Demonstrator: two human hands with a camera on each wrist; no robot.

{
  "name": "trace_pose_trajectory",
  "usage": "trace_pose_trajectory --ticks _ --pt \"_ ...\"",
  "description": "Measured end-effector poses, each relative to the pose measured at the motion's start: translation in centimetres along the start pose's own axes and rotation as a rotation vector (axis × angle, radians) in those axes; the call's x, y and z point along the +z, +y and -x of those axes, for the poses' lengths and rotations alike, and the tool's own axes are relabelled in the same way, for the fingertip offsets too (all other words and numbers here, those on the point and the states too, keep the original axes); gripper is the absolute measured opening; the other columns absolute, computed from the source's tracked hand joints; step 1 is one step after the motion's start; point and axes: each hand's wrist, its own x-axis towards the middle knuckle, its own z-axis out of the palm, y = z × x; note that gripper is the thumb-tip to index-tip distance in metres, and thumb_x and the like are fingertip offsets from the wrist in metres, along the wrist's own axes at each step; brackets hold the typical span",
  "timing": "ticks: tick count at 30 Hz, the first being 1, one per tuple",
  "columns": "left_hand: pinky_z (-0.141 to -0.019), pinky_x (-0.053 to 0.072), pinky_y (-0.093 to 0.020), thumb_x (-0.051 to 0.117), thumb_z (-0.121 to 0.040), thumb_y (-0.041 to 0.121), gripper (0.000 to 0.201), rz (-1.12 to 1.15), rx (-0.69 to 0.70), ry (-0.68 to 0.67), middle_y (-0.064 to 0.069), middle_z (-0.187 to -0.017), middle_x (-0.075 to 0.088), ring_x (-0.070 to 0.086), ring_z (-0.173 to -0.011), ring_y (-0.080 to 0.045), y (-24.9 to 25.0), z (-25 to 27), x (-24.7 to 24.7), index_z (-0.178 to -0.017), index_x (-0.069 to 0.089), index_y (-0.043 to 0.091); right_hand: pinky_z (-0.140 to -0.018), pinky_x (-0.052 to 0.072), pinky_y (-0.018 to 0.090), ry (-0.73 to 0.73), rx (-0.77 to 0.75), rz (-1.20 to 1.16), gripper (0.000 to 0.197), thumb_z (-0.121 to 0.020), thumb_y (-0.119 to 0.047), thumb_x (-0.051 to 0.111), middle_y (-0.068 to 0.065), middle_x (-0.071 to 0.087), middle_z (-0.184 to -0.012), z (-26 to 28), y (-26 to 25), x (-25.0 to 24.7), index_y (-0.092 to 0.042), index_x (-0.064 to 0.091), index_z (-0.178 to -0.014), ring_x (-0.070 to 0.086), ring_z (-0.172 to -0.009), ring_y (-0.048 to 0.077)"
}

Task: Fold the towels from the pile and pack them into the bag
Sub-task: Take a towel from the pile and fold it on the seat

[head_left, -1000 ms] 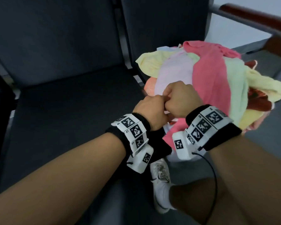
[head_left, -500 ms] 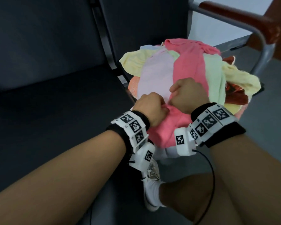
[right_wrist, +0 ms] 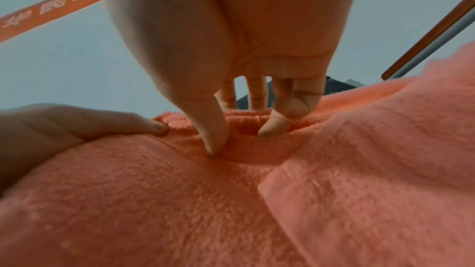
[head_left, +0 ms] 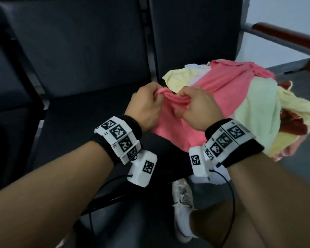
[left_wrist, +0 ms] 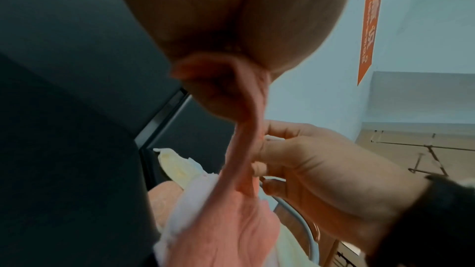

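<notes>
While gripping the pink towel [head_left: 227, 81], both hands are pinching its bunched edge. Left hand [head_left: 147, 106] and right hand [head_left: 199, 108] are holding it side by side over the pile [head_left: 258, 104].

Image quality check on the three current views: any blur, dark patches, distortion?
Head view: dim, chair seat almost black, right edge smeared; pink towel stays legible. Left wrist view: left hand soft and shadowed, background wall bright. Right wrist view: strong wide-angle stretch, right hand looms large, towel nap sharp in the middle.
</notes>
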Motion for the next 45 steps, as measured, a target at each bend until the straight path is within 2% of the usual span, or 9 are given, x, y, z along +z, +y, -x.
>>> trace_pose_trajectory --ticks 7,13,18,24,30,35,37,40,45 --pt "-0.072 0.058 -0.036 0.081 -0.075 0.051 0.032 0.065 -0.031 0.017 0.007 -0.083 0.073 0.069 -0.08 -0.01 -2.6 2.5 -6.4 -0.092 0.071 0.027 -0.065 0.041 0.028 0.135 -0.184 -0.209 0.008 -0.083 -0.008 0.064 -0.004 0.06 -0.071 -1.3 -6.6 1.8 -0.013 0.058 -0.083 0.053 -0.068 0.013" --pt "-0.055 0.04 -0.018 0.084 -0.075 0.033 0.029 -0.15 -0.112 0.042 0.02 -0.054 0.061 0.053 -0.052 0.005 -6.9 4.6 -11.0 -0.058 0.062 0.037 -0.062 0.036 0.012 0.115 -0.339 -0.424 0.019 -0.085 -0.007 0.064 -0.01 0.053 -0.067 -2.0 -13.5 5.0 -0.02 0.051 -0.079 0.049 -0.063 -0.001" --pt "-0.076 0.058 -0.048 0.068 -0.071 0.041 0.023 0.098 -0.157 0.247 0.001 -0.08 0.075 0.071 -0.082 -0.024 -10.2 5.8 -13.8 -0.089 0.073 0.027 -0.062 0.037 0.012 0.03 -0.355 -0.407 0.018 -0.089 -0.017 0.068 -0.01 0.056 -0.066 -2.9 -17.1 8.5 -0.018 0.054 -0.078 0.053 -0.065 0.003" --pt "-0.076 0.058 -0.053 0.064 -0.085 0.005 0.005 0.25 -0.133 0.405 0.0 -0.073 0.068 0.065 -0.072 -0.019 -12.5 5.6 -16.0 -0.084 0.067 0.009 -0.068 0.048 0.032 -0.142 -0.296 -0.252 0.016 -0.083 -0.031 0.07 -0.007 0.064 -0.07 -4.1 -18.9 11.7 -0.025 0.056 -0.077 0.063 -0.069 0.013" --pt "-0.064 0.052 -0.036 0.069 -0.078 0.02 0.007 0.228 -0.106 0.309 -0.004 -0.071 0.071 0.06 -0.066 -0.009 -13.9 5.1 -17.2 -0.081 0.076 0.02 -0.073 0.051 0.021 -0.219 -0.455 -0.254 0.038 -0.072 -0.021 0.074 -0.015 0.071 -0.087 -4.9 -20.5 11.4 -0.031 0.067 -0.108 0.064 -0.076 0.0" --pt "-0.064 0.049 -0.021 0.071 -0.085 0.0 0.011 0.373 -0.102 0.315 0.007 -0.07 0.07 0.061 -0.068 -0.003 -14.6 5.0 -17.7 -0.089 0.075 0.01 -0.061 0.043 0.014 -0.133 -0.348 -0.265 0.004 -0.078 -0.019 0.075 -0.013 0.068 -0.066 -6.2 -20.0 11.8 -0.023 0.075 -0.079 0.061 -0.063 -0.001" --pt "-0.072 0.05 -0.017 0.07 -0.087 0.0 0.019 0.423 -0.067 0.254 0.015 -0.077 0.072 0.065 -0.075 0.002 -15.0 5.2 -17.6 -0.094 0.075 0.018 -0.056 0.04 0.018 -0.117 -0.304 -0.34 0.02 -0.084 -0.022 0.074 -0.013 0.059 -0.055 -6.6 -19.8 12.3 -0.017 0.068 -0.066 0.056 -0.056 0.001" --pt "-0.078 0.055 -0.026 0.068 -0.091 0.003 0.015 0.388 -0.082 0.262 0.011 -0.082 0.073 0.066 -0.081 -0.004 -15.9 5.3 -17.5 -0.09 0.074 0.017 -0.053 0.039 0.018 -0.165 -0.311 -0.376 0.031 -0.086 -0.021 0.073 -0.013 0.056 -0.052 -6.7 -19.7 13.0 -0.015 0.061 -0.059 0.052 -0.052 0.001" --pt "-0.072 0.051 -0.034 0.065 -0.093 0.007 0.016 0.344 -0.129 0.324 0.006 -0.076 0.067 0.06 -0.075 -0.008 -16.5 5.0 -17.7 -0.08 0.065 0.015 -0.07 0.058 0.036 -0.281 -0.288 -0.44 0.006 -0.082 -0.022 0.077 -0.006 0.072 -0.071 -6.1 -19.5 13.6 -0.021 0.072 -0.086 0.07 -0.07 0.011"
